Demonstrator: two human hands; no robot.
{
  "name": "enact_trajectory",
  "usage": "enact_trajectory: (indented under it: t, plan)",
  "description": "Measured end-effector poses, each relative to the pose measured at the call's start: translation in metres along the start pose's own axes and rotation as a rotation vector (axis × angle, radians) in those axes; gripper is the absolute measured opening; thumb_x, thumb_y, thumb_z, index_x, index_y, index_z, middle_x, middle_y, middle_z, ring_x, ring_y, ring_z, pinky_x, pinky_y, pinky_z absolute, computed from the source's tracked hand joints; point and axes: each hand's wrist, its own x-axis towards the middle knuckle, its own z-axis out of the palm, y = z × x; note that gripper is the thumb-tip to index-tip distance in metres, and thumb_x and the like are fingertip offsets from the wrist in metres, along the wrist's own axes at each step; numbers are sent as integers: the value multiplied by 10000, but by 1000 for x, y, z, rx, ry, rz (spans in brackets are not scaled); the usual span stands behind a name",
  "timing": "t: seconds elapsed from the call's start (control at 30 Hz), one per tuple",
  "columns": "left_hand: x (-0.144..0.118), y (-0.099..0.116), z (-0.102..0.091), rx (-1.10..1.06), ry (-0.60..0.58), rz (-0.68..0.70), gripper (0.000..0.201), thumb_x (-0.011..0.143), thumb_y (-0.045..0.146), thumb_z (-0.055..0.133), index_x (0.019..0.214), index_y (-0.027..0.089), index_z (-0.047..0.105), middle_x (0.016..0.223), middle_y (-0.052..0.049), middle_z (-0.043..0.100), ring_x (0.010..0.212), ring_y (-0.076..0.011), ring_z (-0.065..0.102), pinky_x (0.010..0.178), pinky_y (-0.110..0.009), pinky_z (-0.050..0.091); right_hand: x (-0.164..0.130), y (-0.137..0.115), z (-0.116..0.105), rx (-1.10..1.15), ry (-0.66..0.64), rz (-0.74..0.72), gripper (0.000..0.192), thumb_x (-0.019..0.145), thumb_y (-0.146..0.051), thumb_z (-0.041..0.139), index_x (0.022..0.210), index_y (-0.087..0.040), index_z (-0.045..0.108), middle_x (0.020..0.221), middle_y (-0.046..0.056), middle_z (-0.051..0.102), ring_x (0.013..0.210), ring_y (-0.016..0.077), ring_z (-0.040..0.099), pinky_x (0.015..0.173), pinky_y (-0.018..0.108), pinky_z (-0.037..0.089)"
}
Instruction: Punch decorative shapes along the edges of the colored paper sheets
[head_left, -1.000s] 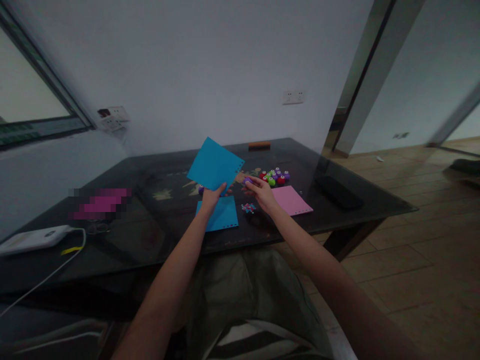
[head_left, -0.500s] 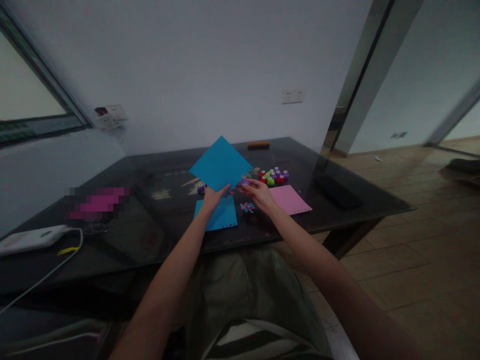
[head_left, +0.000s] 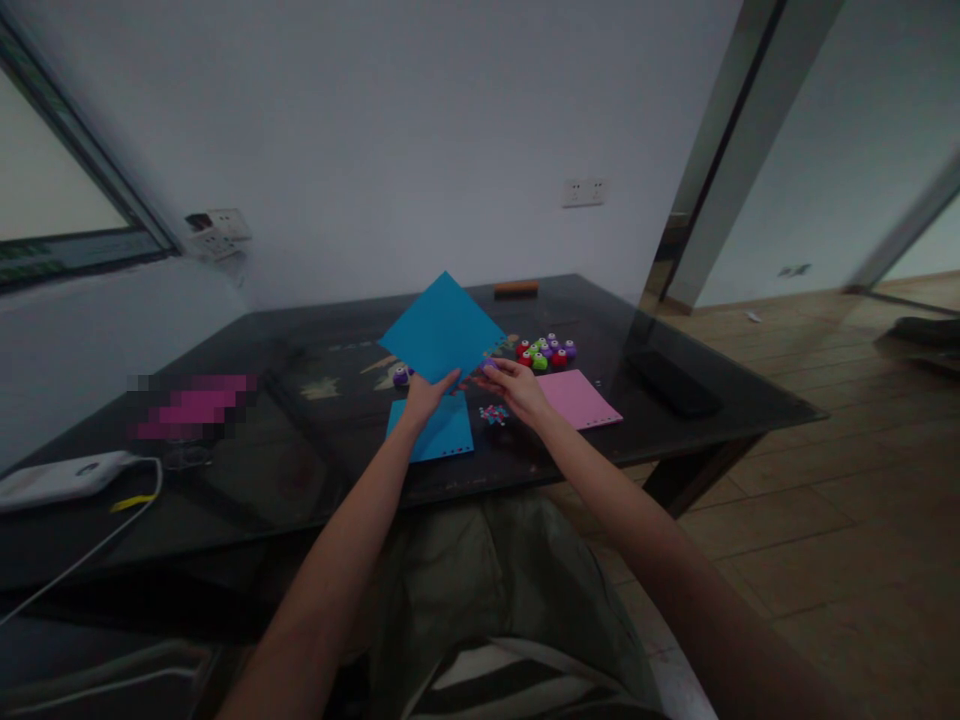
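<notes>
My left hand [head_left: 424,397] pinches the lower corner of a blue paper sheet [head_left: 441,330] and holds it up above the dark glass table [head_left: 315,440], turned like a diamond. Just right of that corner my right hand [head_left: 517,388] grips a small purple paper punch [head_left: 490,365] at the sheet's edge. Under my hands a second blue sheet [head_left: 433,432] with punched holes lies flat. A little heap of coloured paper cut-outs [head_left: 494,414] sits beside it.
A pink sheet [head_left: 579,398] lies to the right, with a cluster of red, green and purple punches [head_left: 547,351] behind it and one purple punch [head_left: 402,376] at left. A black case [head_left: 669,380], an orange bar [head_left: 516,289], and a white device with cable [head_left: 64,478] are also on the table.
The blue sheet has turned in my left hand from a tilted square to a diamond, and its lower corner now meets the punch in my right hand.
</notes>
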Motion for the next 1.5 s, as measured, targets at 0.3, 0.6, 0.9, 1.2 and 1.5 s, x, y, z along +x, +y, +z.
enact_trajectory:
  t: [0.3,0.6,0.9,1.2,1.5]
  plan:
    - [1,-1,-1,26,-4,21,450,675,340,714,1042,105,600,929,-137,703,660,-202,669,620,-327,550,0,0,-1,-22,12,2,355,557,-342,813,822,-170,653,822,31,689,727,147,667,718,263,530]
    - [-4,3,1,25,-36,22,408,703,312,695,1048,121,589,925,-126,704,628,-198,670,594,-313,545,3,5,-7,68,13,81,297,556,-300,824,775,-170,672,775,13,695,658,127,648,667,248,559]
    - [-5,6,1,57,21,9,390,670,265,725,1020,140,607,958,-116,703,693,-208,669,621,-308,547,1,4,-6,95,-28,89,294,557,-244,827,763,-167,632,801,12,676,716,135,658,762,277,558]
    - [-8,5,3,82,8,-9,414,647,245,737,1032,158,609,945,-106,708,788,-236,675,724,-357,548,-1,3,-4,5,-12,50,320,534,-268,836,712,-164,591,737,3,626,671,126,624,721,279,521]
    - [-8,10,4,152,41,41,261,620,220,737,856,161,642,903,-108,711,982,-285,633,884,-411,500,2,9,-5,-26,26,6,355,506,-285,840,722,-174,581,723,-4,619,644,123,604,650,264,510]
